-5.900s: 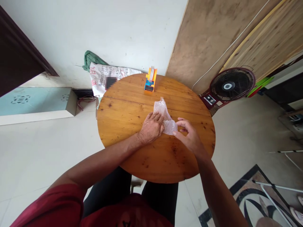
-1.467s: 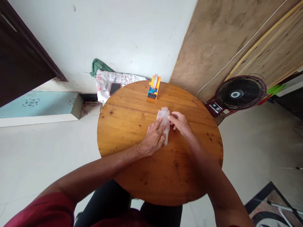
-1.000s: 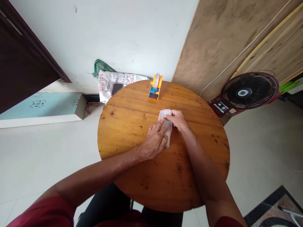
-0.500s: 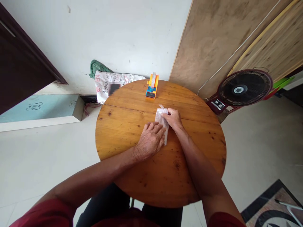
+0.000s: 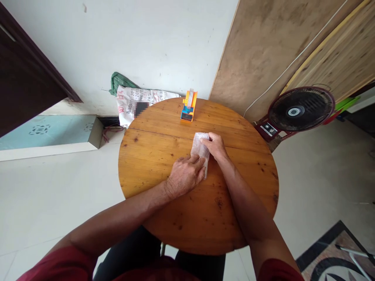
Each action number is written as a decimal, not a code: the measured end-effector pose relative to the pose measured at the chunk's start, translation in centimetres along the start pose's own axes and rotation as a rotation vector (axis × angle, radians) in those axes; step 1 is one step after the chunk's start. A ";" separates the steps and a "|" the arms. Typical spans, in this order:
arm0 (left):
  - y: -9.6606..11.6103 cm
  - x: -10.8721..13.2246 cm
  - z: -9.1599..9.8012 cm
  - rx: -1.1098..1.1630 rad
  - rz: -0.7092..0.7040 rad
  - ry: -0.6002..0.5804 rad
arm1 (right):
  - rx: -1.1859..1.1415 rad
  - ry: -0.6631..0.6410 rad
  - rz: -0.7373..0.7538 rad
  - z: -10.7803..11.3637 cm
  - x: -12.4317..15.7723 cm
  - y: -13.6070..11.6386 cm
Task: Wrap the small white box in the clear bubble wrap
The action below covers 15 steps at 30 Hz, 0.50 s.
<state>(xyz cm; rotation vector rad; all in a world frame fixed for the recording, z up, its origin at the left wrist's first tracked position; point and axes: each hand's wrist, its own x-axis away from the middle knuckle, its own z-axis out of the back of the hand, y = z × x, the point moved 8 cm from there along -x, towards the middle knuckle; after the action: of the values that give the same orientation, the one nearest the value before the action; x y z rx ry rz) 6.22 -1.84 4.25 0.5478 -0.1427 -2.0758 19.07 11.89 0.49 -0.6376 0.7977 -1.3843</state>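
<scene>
A small packet wrapped in clear bubble wrap (image 5: 198,145) lies near the middle of the round wooden table (image 5: 164,148). My left hand (image 5: 185,175) rests flat on the near end of the packet, fingers stretched out and pressing it down. My right hand (image 5: 216,144) has its fingers curled onto the far right edge of the wrap, holding the folded flap against the packet. Most of the packet is hidden under both hands.
An orange and blue tape dispenser (image 5: 188,106) stands at the table's far edge. Behind the table a printed white sack (image 5: 137,101) and a green bag (image 5: 118,80) lean on the wall. A floor fan (image 5: 299,110) stands at the right.
The loose bubble wrap has been folded into a compact packet. My right hand moved from the near corner to the far end and pressed the flap down. My left hand kept pressing.
</scene>
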 end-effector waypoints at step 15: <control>-0.3 0.0 -0.6 0.082 0.051 -0.051 | -0.497 -0.173 -0.188 0.2 1.7 -2.8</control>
<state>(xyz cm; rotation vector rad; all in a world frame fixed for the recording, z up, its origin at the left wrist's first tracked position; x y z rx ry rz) 6.24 -1.62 3.59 0.5361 -0.2698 -2.0421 17.59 9.88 2.67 -1.2281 0.9683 -1.2799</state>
